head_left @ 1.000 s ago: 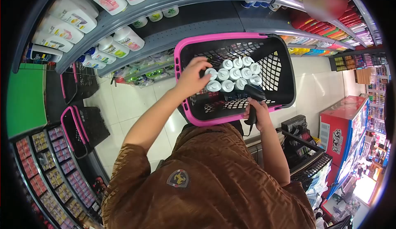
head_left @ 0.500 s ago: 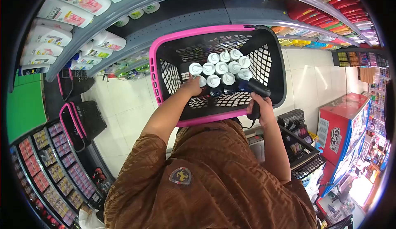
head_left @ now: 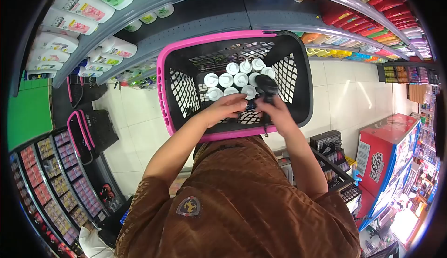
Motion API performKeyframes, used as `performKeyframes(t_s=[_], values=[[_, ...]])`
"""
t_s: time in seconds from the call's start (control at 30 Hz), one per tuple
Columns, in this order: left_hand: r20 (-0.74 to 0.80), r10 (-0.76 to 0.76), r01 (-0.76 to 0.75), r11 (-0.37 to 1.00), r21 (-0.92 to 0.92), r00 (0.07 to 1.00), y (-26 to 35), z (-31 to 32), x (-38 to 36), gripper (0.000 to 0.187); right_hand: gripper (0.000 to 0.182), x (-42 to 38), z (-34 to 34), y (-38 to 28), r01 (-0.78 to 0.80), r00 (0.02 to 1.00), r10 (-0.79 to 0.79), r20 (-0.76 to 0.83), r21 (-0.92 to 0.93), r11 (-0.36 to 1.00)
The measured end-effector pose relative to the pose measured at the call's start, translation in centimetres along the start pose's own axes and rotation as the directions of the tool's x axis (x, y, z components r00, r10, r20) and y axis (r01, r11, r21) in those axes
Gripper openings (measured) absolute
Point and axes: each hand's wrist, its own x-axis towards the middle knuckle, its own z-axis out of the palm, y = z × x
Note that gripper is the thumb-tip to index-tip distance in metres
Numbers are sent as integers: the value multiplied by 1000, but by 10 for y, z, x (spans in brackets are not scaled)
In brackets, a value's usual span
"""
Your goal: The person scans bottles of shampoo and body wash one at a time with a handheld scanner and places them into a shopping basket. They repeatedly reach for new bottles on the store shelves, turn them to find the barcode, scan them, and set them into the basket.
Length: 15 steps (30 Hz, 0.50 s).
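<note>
A black shopping basket with a pink rim [head_left: 209, 38] stands in front of me, with several bottles with white pump tops [head_left: 240, 79] grouped upright inside. My right hand [head_left: 275, 113] is closed around the grip of a black handheld scanner [head_left: 267, 86], whose head covers part of the bottles on the right. Over the near side of the group is my left hand [head_left: 227, 106], its fingers stretched out towards my right hand. Dark items [head_left: 250, 104] show between the two hands, partly hidden by the fingers.
Shelves with white shampoo bottles [head_left: 88, 6] curve along the upper left, and red packets [head_left: 344, 13] fill the upper right. Stacked black baskets with pink handles [head_left: 100, 130] sit on the tiled floor at left. A red freezer [head_left: 372, 165] stands at right.
My left hand has left the pump top at the left of the group and moved right. My right hand has brought the scanner left and turned it more upright. The basket appears shifted slightly left.
</note>
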Motion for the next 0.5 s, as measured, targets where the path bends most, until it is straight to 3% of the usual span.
performKeyframes(t_s=[0.03,0.07,0.1,0.13,0.17,0.23,0.27,0.37,0.4,0.43,0.47,0.5], values=[[22,-64,67,978,-197,998,13,12,-7,66,43,1,12,-3,4,997,10,77,-176,984],[57,-124,136,913,-385,991,18,20,-10,67,55,2,29,-4,179,979,-137,149,-319,931],[92,-146,172,893,-416,985,9,17,-5,70,65,0,45,-2,223,974,-182,136,-408,886],[-60,-151,115,908,-403,987,3,22,-3,63,76,2,55,6,340,940,-257,223,-623,704],[-212,-145,55,924,-378,966,-3,25,-1,56,83,-2,60,10,409,912,-299,281,-676,613],[-346,-152,-22,892,-452,926,1,24,-4,46,86,-4,69,-2,353,924,-107,368,-709,610],[-376,-152,-62,863,-502,914,-3,20,-4,41,75,-5,67,3,435,899,-233,370,-702,564],[-419,-194,-125,772,-623,887,-2,11,-15,32,61,4,39,-15,475,856,-159,492,-625,619],[-449,-191,-128,799,-588,873,-1,6,-20,31,48,13,25,-13,395,910,-109,400,-758,520],[-479,-188,-129,823,-553,857,-1,5,-25,29,47,25,6,-10,291,946,-49,319,-774,562],[-496,-197,-119,837,-535,846,8,9,-31,25,47,45,-18,7,169,984,-32,177,-849,501],[-501,-200,-120,837,-534,842,11,11,-37,25,50,66,-38,8,108,990,42,132,-925,365]])
